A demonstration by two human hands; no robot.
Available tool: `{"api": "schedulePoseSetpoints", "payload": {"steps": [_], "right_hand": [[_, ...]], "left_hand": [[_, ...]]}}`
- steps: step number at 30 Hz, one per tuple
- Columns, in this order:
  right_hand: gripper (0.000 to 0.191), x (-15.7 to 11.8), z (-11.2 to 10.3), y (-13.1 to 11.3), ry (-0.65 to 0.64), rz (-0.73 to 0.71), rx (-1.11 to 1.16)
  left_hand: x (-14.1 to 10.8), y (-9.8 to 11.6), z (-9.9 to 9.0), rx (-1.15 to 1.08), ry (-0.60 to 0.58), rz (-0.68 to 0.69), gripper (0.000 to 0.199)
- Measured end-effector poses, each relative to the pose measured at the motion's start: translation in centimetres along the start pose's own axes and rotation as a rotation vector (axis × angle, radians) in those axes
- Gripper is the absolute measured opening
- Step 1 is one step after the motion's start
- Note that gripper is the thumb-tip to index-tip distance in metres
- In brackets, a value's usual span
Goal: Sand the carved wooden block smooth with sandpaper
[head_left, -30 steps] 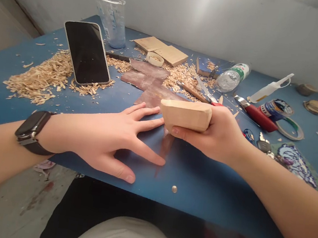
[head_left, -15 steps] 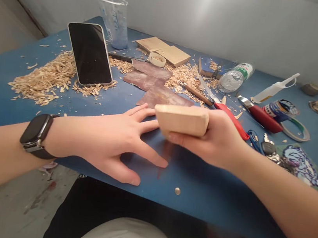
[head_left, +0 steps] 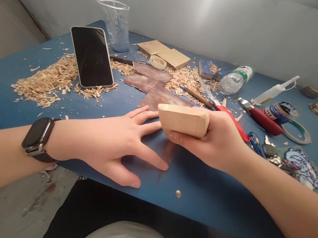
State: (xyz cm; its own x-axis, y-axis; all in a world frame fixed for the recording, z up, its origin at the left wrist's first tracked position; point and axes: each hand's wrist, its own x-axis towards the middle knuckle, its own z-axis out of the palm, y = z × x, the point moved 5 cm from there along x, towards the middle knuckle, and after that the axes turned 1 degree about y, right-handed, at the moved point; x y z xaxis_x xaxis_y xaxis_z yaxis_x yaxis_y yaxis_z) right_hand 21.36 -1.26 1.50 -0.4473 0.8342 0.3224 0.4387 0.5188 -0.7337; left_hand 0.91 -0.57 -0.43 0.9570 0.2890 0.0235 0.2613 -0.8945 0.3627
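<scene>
In my right hand is a pale wooden block with rounded corners, gripped from its right side with the thumb along the near face. My left hand, a black watch on its wrist, lies palm down with fingers spread on the blue table. Its fingertips reach close to the block's left end; whether they touch it is hidden. Just beyond both hands lie overlapping sheets of worn brown sandpaper.
A phone stands propped among wood shavings, before a clear measuring cup. Carving knives with red handles, a plastic bottle, a glue bottle, tape and keys lie to the right.
The view has shifted slightly, so everything sits a little lower and to the right. Both hands keep their pose, the right still holding the wooden block.
</scene>
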Motion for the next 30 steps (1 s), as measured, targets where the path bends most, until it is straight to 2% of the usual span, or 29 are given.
{"api": "schedulePoseSetpoints", "payload": {"steps": [4, 8, 12, 15, 19, 22, 26, 30], "right_hand": [[0.012, 0.0, 0.5, 0.0, -0.076, -0.022, 0.035], [0.016, 0.2, 0.3, 0.6, -0.005, 0.025, 0.044], [0.012, 0.6, 0.5, 0.8, -0.043, -0.006, 0.071], [0.017, 0.7, 0.4, 1.0, -0.006, 0.008, 0.109], [0.015, 0.4, 0.6, 0.9, -0.058, 0.000, 0.111], [0.022, 0.3, 0.4, 1.1, -0.011, 0.013, 0.135], [0.016, 0.1, 0.8, 0.9, -0.081, 0.012, 0.129], [0.020, -0.2, 0.6, 0.6, -0.010, 0.013, 0.175]], "left_hand": [[0.0, 0.1, 0.4, 0.017, -0.087, 0.022, 0.057], [0.1, 0.0, 0.1, 0.019, -0.029, 0.013, 0.055], [0.1, 0.1, 0.2, 0.012, -0.045, 0.026, 0.056], [0.0, 0.1, 0.1, 0.027, -0.026, 0.016, 0.056], [0.0, 0.1, 0.2, 0.005, -0.036, 0.030, 0.056], [0.1, 0.0, 0.1, 0.012, -0.015, 0.020, 0.056], [0.1, 0.1, 0.2, -0.002, -0.064, 0.032, 0.057], [0.0, 0.2, 0.0, 0.022, -0.023, 0.014, 0.058]]}}
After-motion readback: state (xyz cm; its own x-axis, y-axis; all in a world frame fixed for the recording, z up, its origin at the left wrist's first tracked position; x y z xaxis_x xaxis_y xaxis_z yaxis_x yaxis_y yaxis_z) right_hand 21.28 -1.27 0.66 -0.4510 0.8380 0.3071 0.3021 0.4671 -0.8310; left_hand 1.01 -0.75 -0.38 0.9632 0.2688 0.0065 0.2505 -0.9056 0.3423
